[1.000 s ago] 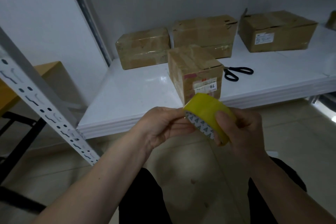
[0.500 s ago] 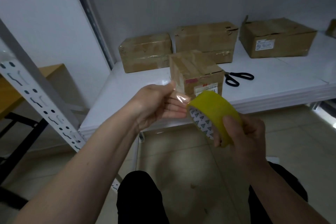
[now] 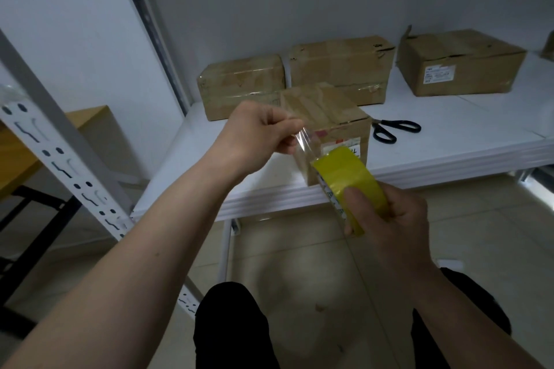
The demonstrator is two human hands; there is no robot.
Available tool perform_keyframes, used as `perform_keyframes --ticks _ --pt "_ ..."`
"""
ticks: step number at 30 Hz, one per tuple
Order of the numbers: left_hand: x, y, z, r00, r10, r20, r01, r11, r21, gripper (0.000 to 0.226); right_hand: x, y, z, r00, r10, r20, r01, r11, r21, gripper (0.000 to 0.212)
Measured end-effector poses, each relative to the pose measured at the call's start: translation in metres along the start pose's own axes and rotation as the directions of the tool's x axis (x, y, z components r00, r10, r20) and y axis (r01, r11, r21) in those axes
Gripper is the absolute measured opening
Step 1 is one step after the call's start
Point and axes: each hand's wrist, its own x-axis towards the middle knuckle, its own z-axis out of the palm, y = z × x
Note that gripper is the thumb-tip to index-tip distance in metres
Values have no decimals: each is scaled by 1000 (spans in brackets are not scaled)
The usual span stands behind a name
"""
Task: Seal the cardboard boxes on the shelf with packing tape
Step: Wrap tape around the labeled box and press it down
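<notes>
The left hand (image 3: 257, 132) has pulled a longer clear strip (image 3: 305, 147) off the yellow tape roll (image 3: 349, 180), pinching its end while the right hand (image 3: 389, 219) grips the roll, so the small box (image 3: 326, 117) just behind the fingers can be taped soon.

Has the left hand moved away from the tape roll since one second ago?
Yes. The left hand has pulled up and left from the tape roll, and now overlaps the front box on the shelf.

storeroom | slotted metal shelving (image 3: 63, 165) | taped cardboard boxes (image 3: 341, 69) | bare tiled floor (image 3: 299, 263)
</notes>
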Motion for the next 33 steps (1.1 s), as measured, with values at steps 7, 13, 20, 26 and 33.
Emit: perform_keyframes --ticks 7,13,20,26,33 --pt "15 8 0 993 44 -110 -47 999 -27 15 5 0 2 994 105 -13 -105 995 1 36" --pt "43 4 -3 973 130 -193 -108 987 119 22 9 -2 3 961 81 266 -91 996 24 28" --pt "73 -1 11 953 86 -289 -40 986 162 15 27 -22 10 988 27 151 -33 999 37 23" --pt "90 -10 15 960 -7 -281 51 987 152 26 48 -36 12 983 148 104 -151 988 24 35" --pt "98 -24 18 962 -43 -271 87 984 153 19 62 -46 8 955 200 221 -202 979 -14 18"
